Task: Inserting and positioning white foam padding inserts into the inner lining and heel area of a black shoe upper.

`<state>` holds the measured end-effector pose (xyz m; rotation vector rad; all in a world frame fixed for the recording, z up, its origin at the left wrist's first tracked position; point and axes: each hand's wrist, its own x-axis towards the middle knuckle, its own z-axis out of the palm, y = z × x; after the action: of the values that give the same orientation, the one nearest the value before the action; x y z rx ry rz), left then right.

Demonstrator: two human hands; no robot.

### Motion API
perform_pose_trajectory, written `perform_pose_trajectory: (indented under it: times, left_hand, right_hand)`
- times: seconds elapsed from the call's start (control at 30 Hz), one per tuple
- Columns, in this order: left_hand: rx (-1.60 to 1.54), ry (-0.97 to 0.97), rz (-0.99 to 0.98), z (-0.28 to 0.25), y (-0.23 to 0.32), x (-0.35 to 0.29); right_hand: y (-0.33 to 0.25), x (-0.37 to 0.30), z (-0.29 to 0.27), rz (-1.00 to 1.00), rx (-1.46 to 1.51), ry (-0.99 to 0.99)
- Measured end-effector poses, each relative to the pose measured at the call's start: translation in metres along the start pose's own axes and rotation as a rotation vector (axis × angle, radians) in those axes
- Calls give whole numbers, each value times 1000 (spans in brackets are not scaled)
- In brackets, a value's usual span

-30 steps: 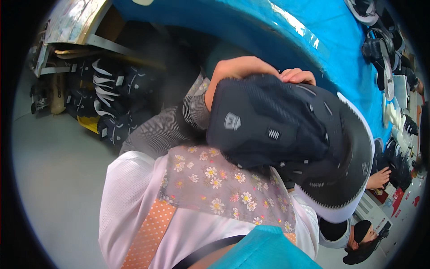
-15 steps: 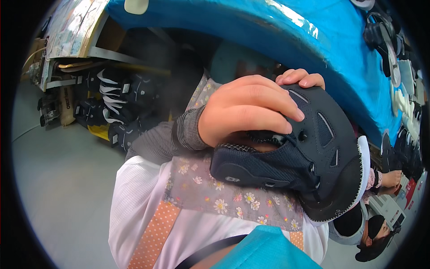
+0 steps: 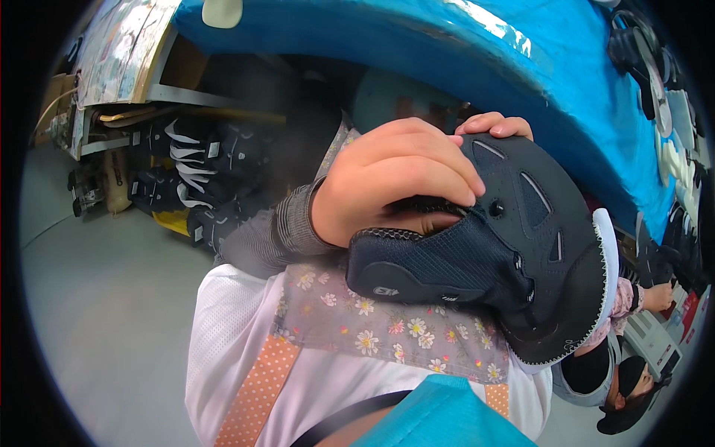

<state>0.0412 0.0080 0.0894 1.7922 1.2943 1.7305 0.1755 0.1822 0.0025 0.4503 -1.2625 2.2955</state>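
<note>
A black boot upper [image 3: 477, 253] with vent slots and a zigzag-stitched pale edge lies across my lap, over a grey flowered apron [image 3: 387, 320]. My left hand [image 3: 402, 167] grips the rim of its opening. Its thumb reaches into the opening, while the other fingers lie bent over the outside. Only the fingertips of my right hand [image 3: 497, 125] show, curled over the upper's far edge; the rest is hidden behind it. A small dark round hole or stud sits on the side close to my left fingertips.
A blue-covered table [image 3: 417, 37] curves along the far side. Black boots [image 3: 201, 164] with pale tongues are stacked at the left beneath a wooden bench [image 3: 123, 52]. Pale and black shoe parts [image 3: 674, 164] line the right. Another person [image 3: 603, 372] sits at the lower right.
My left hand has shifted slightly left, and its thumb now shows inside the opening. The upper has turned a little, with its collar side pulled straighter. The right fingertips have barely moved.
</note>
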Motion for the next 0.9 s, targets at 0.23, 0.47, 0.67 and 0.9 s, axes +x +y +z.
perform_pose_trajectory:
  times: [0.23,0.47,0.67,0.9]
  left_hand:
    - [50,124,-32,3,-2,-11]
    - [42,-15,-93,-4,5,-2]
    - [-153,-2,-178,-3,1,-3]
    - [-329,28,-290,-3,-14,-3]
  right_hand:
    - [4,-1,-6,75,62,-27]
    - [4,-10,-8,131,79,15]
    - [12,-13,-15,173,138,30]
    - [18,-15,-13,214,94,96]
